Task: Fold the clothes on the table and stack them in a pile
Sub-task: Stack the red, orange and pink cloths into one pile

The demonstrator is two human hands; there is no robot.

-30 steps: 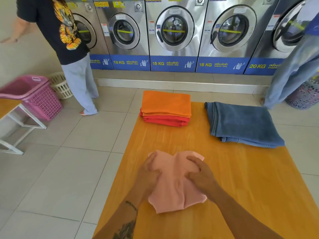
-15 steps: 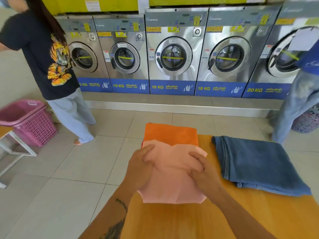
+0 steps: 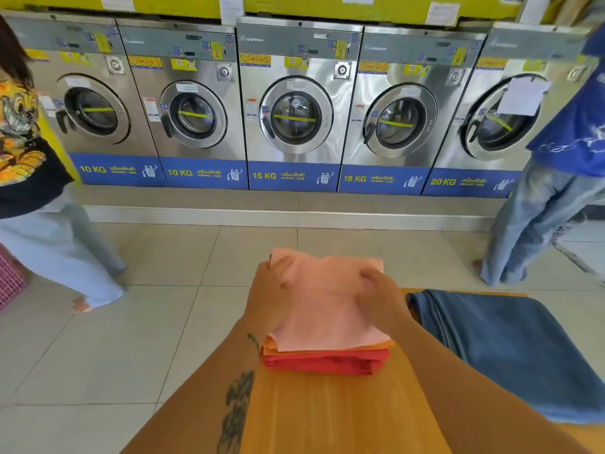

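A folded pink garment (image 3: 327,309) lies on top of the pile at the far end of the wooden table (image 3: 327,414). Under it show the edges of an orange garment (image 3: 376,346) and a red garment (image 3: 327,363). My left hand (image 3: 273,290) holds the pink garment's left side, and my right hand (image 3: 381,291) holds its right side. Folded blue jeans (image 3: 504,345) lie on the table to the right of the pile.
A row of washing machines (image 3: 294,106) lines the far wall. One person (image 3: 39,191) in a black shirt stands on the tiled floor at the left, beside a pink basket (image 3: 9,280). Another person (image 3: 550,191) in blue stands at the right.
Both hands carried the folded pink garment from the near part of the table forward onto the orange and red pile. The view tilted up as I leaned forward.
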